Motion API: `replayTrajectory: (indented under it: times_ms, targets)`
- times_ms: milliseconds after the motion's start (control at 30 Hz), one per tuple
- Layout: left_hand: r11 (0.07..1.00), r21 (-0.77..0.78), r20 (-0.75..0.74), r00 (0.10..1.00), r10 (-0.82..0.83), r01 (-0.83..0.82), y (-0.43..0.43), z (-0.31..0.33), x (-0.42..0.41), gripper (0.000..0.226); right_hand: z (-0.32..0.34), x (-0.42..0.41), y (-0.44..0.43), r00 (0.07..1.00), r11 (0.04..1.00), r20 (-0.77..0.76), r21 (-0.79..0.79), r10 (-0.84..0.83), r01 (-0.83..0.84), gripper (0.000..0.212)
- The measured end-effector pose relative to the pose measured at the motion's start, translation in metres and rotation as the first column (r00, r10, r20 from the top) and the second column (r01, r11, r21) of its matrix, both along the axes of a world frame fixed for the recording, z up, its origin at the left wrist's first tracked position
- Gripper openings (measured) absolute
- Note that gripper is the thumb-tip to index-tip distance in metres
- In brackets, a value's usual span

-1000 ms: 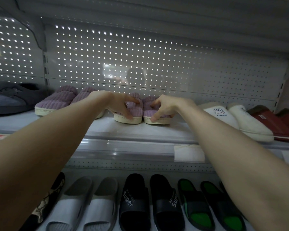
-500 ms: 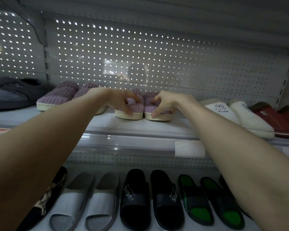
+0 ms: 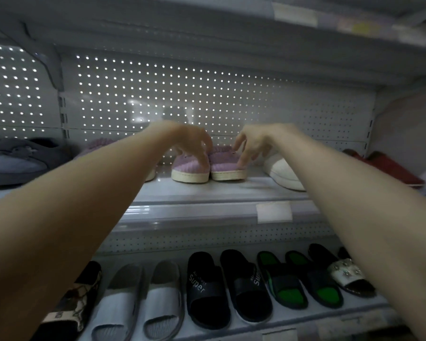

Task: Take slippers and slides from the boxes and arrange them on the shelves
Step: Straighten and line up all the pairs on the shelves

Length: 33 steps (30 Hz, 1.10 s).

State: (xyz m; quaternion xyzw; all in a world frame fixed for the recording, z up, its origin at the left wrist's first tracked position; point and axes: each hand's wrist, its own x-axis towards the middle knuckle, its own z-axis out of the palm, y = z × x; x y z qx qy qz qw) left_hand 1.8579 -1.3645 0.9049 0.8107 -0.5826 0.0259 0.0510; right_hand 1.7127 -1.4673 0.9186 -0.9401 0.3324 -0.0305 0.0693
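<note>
Both hands reach up to the shelf [image 3: 207, 190]. The left hand [image 3: 190, 140] hangs loosely bent, fingertips touching the top of one purple slipper [image 3: 188, 167]. The right hand [image 3: 256, 142] is spread and relaxed, fingertips on its twin [image 3: 226, 167]. Neither grips. The pair sits side by side, between another purple slipper [image 3: 97, 143] and a white slipper [image 3: 280, 172]. Black slides [image 3: 207, 291] line the lower shelf.

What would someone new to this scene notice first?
The left hand and right hand reach onto a purple slipper pair in the middle of the upper shelf, touching its uppers. Behind them the pegboard glows with light dots; on the lower shelf, black Super slides stand out.
</note>
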Motion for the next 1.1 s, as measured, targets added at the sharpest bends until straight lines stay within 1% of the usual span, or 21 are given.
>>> replayTrajectory:
  times_ms: [133, 267, 333, 433, 500, 700, 900, 1000, 1100]
  targets:
    - [0.999, -0.006, -0.002, 0.999, -0.04, 0.04, 0.006, 0.007, -0.021, 0.061, 0.013, -0.033, 0.009, 0.998, 0.998, -0.02, 0.0, -0.058, 0.058, 0.069]
    - [0.991, -0.106, 0.013, 0.997, -0.081, 0.082, -0.001, 0.01, -0.044, 0.062, 0.022, -0.068, 0.003, 0.993, 0.993, -0.016, -0.01, -0.114, 0.114, 0.067]
    - [0.987, -0.127, 0.024, 0.995, -0.098, 0.1, -0.01, 0.009, -0.057, 0.064, 0.023, -0.085, -0.004, 0.99, 0.991, -0.011, -0.007, -0.137, 0.137, 0.065]
    - [0.985, -0.123, -0.024, 0.992, -0.127, 0.123, -0.028, 0.007, -0.08, 0.064, 0.024, -0.109, -0.018, 0.988, 0.988, -0.013, -0.005, -0.157, 0.157, 0.063]
    - [0.982, -0.137, -0.03, 0.99, -0.135, 0.13, -0.042, 0.009, -0.093, 0.066, 0.024, -0.124, -0.03, 0.986, 0.986, -0.009, -0.01, -0.165, 0.164, 0.063]
    - [0.987, -0.092, -0.042, 0.99, -0.133, 0.128, -0.087, 0.007, -0.129, 0.066, 0.026, -0.159, -0.077, 0.988, 0.988, -0.011, -0.015, -0.151, 0.151, 0.062]
    - [0.993, -0.034, -0.051, 0.992, -0.118, 0.116, -0.129, -0.012, -0.157, 0.069, 0.01, -0.176, -0.128, 0.989, 0.989, -0.022, 0.007, -0.148, 0.148, 0.062]
    - [0.994, -0.013, -0.061, 0.992, -0.111, 0.111, -0.148, -0.022, -0.166, 0.077, 0.0, -0.184, -0.145, 0.99, 0.992, -0.068, -0.008, -0.126, 0.126, 0.069]
    - [0.996, 0.002, -0.03, 0.996, -0.086, 0.086, -0.16, -0.026, -0.173, 0.079, -0.009, -0.189, -0.16, 0.987, 0.994, -0.113, -0.03, -0.112, 0.109, 0.076]
